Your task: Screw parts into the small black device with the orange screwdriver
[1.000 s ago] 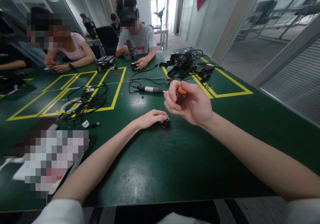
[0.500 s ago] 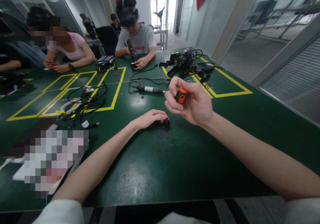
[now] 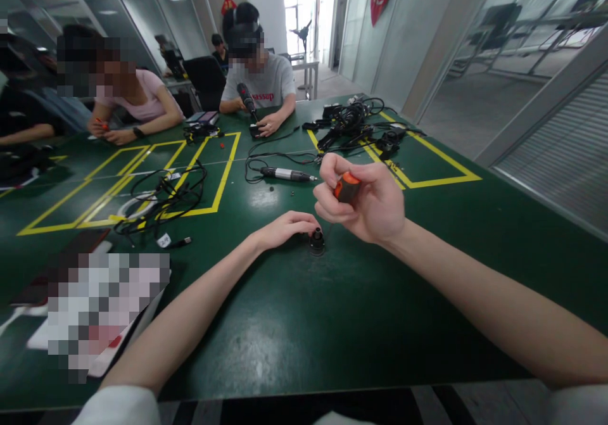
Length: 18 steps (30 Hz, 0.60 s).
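My right hand is raised over the table, fingers wrapped around the orange-and-grey handle of a screwdriver. Its thin shaft can barely be made out below the hand. Low on the green table, a small black round part with a short raised neck stands upright on a wider, clear-looking base. My left hand rests beside it with fingertips closed against its far left side; the thumb and finger partly cover it. Just beyond the hands lies a grey-and-black electric screwdriver with its tip pointing right.
Tangled black cables lie at the left within yellow tape lines. Another cable heap sits at the back right. A blurred-out white item is near my left forearm. Across the table, a co-worker holds a power driver; another person sits further left.
The screwdriver handle has turned in my right hand, showing its orange parts differently. My left hand stays at the black part. The whole view has shifted slightly.
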Motion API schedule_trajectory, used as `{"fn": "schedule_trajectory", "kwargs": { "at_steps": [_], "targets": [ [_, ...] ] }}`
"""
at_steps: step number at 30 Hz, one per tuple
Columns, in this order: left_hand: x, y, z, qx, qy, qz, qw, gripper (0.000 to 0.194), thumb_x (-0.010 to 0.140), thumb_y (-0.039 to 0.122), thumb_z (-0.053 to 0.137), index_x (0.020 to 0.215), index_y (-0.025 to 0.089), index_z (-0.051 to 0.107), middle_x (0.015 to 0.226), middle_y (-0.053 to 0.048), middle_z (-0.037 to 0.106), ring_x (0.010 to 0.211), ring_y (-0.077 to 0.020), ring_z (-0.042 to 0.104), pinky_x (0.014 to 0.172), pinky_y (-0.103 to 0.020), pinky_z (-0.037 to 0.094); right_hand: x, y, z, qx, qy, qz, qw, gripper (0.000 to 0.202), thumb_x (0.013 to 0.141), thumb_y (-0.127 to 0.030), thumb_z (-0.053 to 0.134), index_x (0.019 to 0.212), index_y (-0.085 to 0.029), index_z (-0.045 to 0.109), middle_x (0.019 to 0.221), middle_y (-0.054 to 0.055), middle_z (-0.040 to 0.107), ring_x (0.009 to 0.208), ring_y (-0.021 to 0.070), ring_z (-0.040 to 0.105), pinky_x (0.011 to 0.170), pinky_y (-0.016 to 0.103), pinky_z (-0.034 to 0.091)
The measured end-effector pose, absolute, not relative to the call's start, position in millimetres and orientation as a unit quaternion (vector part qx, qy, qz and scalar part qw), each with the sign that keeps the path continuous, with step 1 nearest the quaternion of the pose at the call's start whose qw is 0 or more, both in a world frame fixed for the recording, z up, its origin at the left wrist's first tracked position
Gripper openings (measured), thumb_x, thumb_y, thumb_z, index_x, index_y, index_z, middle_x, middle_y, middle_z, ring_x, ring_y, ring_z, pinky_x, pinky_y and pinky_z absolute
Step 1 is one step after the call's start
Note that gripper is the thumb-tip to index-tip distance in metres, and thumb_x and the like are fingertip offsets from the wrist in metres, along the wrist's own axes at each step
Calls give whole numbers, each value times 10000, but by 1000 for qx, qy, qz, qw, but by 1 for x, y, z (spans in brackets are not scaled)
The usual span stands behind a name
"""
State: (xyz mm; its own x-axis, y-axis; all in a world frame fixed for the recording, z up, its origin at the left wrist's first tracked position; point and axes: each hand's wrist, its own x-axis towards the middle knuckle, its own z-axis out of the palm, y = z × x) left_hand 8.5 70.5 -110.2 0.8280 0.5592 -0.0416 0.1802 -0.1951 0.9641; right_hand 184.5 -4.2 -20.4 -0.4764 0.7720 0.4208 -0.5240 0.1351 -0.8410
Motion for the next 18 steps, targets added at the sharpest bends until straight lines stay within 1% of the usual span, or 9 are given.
{"fn": "schedule_trajectory", "kwargs": {
  "at_steps": [2, 4, 7, 10, 13, 15, 18],
  "targets": [
    [9, 70, -109, 749, 239, 160, 597, 207, 843, 350, 639, 855, 158, 717, 870, -24, 710, 866, -188, 614, 913, -313, 472, 184, -4, -20, -106, -563, 646, 505, 258, 947, -411, 521, 784, -216, 481, 490, -94, 390, 394, 70, 213, 409, 197, 216],
    [9, 70, -109, 746, 233, 156, 604, 176, 823, 323, 648, 840, 159, 711, 857, -19, 711, 855, -184, 619, 917, -312, 476, 183, -3, -20, -103, -565, 642, 508, 290, 963, -401, 517, 751, -204, 507, 494, -81, 402, 393, 70, 240, 401, 200, 218],
    [10, 70, -111, 748, 234, 154, 601, 170, 812, 320, 643, 817, 159, 701, 853, -20, 711, 846, -179, 621, 918, -310, 480, 181, -2, -20, -107, -568, 638, 508, 407, 987, -431, 523, 656, -195, 509, 491, -65, 385, 408, 75, 276, 394, 205, 226],
    [10, 71, -113, 749, 238, 152, 599, 185, 810, 334, 638, 823, 160, 700, 865, -24, 710, 850, -180, 620, 913, -311, 481, 180, -2, -21, -109, -564, 646, 502, 484, 1002, -483, 523, 612, -200, 474, 478, -71, 341, 411, 72, 258, 398, 203, 225],
    [10, 72, -114, 752, 231, 156, 598, 187, 814, 341, 641, 824, 162, 694, 864, -22, 707, 855, -180, 620, 917, -313, 481, 181, -2, -23, -94, -557, 661, 494, 490, 1008, -534, 499, 644, -209, 450, 472, -86, 316, 404, 66, 221, 405, 198, 233],
    [9, 72, -114, 754, 229, 158, 595, 184, 819, 342, 642, 811, 163, 687, 859, -21, 708, 858, -181, 624, 926, -315, 482, 182, -2, -23, -83, -553, 665, 494, 450, 989, -556, 507, 697, -218, 452, 478, -95, 324, 401, 67, 209, 407, 198, 244],
    [9, 72, -113, 755, 233, 159, 592, 179, 818, 336, 647, 791, 164, 688, 860, -23, 722, 862, -185, 633, 934, -316, 490, 183, -3, -23, -75, -554, 660, 502, 351, 959, -511, 532, 771, -219, 475, 484, -103, 355, 397, 67, 196, 409, 193, 241]
  ]
}}
